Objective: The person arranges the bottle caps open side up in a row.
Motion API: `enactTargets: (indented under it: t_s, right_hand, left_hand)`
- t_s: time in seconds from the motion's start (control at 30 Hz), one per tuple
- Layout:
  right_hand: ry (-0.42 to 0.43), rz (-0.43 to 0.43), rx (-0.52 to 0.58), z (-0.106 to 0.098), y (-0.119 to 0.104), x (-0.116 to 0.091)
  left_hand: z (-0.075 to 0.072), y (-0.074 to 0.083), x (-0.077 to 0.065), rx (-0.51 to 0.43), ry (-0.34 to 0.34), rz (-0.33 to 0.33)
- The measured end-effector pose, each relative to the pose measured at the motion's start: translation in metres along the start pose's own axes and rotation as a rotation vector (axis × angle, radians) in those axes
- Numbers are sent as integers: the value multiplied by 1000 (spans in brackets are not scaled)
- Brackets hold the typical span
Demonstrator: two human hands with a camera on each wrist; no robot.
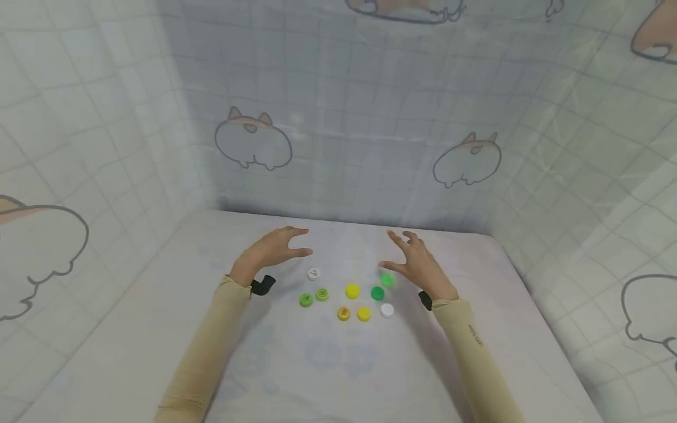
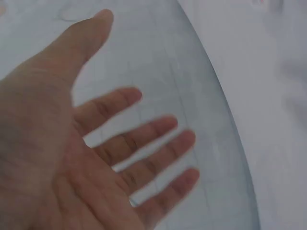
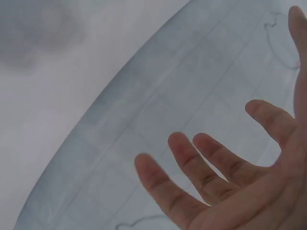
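Several round bottle caps lie spread on the table between my two arms. My left hand (image 1: 271, 247) is held over the table, thumb and fingers spread apart with nothing between them; nearest to it is a white cap with red print (image 1: 314, 274). On the other side, my right hand (image 1: 420, 267) is likewise spread and holds nothing, its thumb close to a bright green cap (image 1: 388, 279). Both wrist views show palms and outstretched fingers with no object in them. A dark green cap (image 1: 378, 293) and a white cap (image 1: 387, 310) lie toward the right.
Two light green printed caps (image 1: 306, 300) sit left of centre. In the middle are a yellow cap (image 1: 352, 291), a second yellow cap (image 1: 364, 314) and an orange-yellow printed cap (image 1: 344, 314). The pale tabletop (image 1: 296, 376) is enclosed by grid-patterned curtains (image 1: 359, 176) at the back and sides.
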State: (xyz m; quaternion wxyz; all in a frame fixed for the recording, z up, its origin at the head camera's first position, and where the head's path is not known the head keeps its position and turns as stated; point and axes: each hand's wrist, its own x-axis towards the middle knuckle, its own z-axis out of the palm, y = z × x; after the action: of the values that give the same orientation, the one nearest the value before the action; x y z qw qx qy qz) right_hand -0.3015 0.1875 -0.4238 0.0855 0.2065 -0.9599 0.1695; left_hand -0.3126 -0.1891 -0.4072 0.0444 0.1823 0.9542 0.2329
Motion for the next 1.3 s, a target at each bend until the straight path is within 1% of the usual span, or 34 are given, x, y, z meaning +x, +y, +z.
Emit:
enactTargets:
  t_s: [0.07, 0.17, 0.27, 0.33, 0.43, 0.53, 0.6, 0.67, 0.8, 0.9, 0.97, 1.03, 1.17, 1.23, 1.3]
  right_hand:
    - [23, -44, 22, 4, -6, 1]
    - [49, -92, 57, 11, -16, 3]
    - [57, -126, 83, 19, -26, 5]
    - [57, -148, 94, 23, -35, 7]
    - [49, -184, 80, 31, -47, 11]
    - [29, -218, 57, 39, -61, 17]
    - [-1, -233, 46, 45, -72, 21]
    - [-47, -245, 41, 51, -84, 24]
    - [-145, -280, 30, 65, -104, 25]
    - [-192, -314, -3, 75, -116, 24]
    - [-212, -330, -39, 81, -122, 24]
    - [-227, -338, -55, 87, -127, 25]
    - [-234, -363, -61, 96, -133, 26]
    - [-232, -372, -59, 99, -135, 25]
    - [-225, -377, -61, 102, -136, 25]
  left_hand:
    - [-1, 1, -3, -73, -6, 29]
    - [-4, 3, -9, -156, 10, 77]
    - [-6, 3, -16, -201, 14, 127]
    - [-6, 1, -19, -218, 9, 153]
    - [-4, -5, -22, -244, -6, 166]
    - [1, -9, -24, -262, -34, 150]
    - [7, -11, -24, -252, -72, 146]
    - [14, -13, -22, -236, -119, 156]
    - [28, -14, -18, -201, -217, 201]
    - [36, -13, -18, -205, -263, 209]
    - [41, -13, -19, -207, -284, 194]
    - [45, -14, -20, -208, -302, 162]
    - [51, -16, -24, -193, -319, 117]
    - [54, -16, -24, -184, -315, 115]
    - [57, -16, -22, -184, -309, 129]
